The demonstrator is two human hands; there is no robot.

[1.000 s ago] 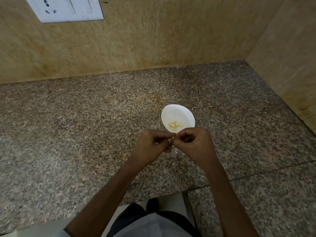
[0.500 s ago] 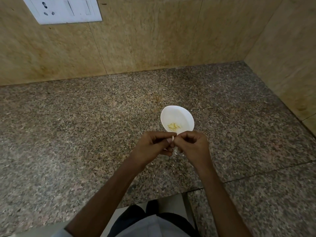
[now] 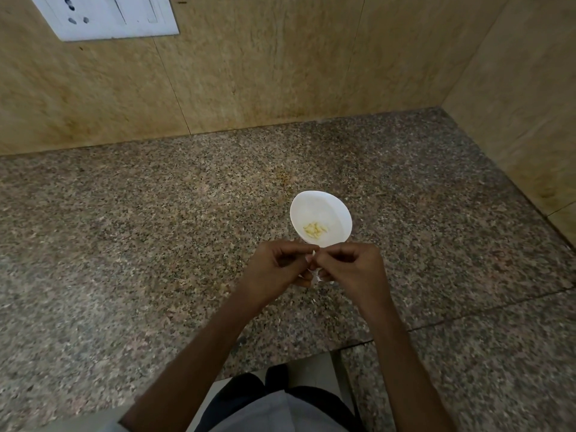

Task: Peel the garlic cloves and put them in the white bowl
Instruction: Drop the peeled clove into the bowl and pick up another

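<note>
A white bowl (image 3: 321,210) stands on the speckled granite counter (image 3: 156,244) and holds several pale yellow peeled garlic cloves (image 3: 315,229). Just in front of the bowl, my left hand (image 3: 277,269) and my right hand (image 3: 355,269) meet fingertip to fingertip above the counter. Between them they pinch a small garlic clove (image 3: 313,254), of which only a white sliver shows. Bits of white skin (image 3: 318,275) show below the fingers. The bowl's near rim is hidden behind my knuckles.
Tan stone walls rise at the back and on the right, forming a corner. A white switch and socket plate (image 3: 109,14) is on the back wall at the upper left. The counter's front edge has a notch near my body (image 3: 280,363).
Both hands stay together in front of the bowl, shifting only slightly as the fingers work the clove. The bowl has not moved.
</note>
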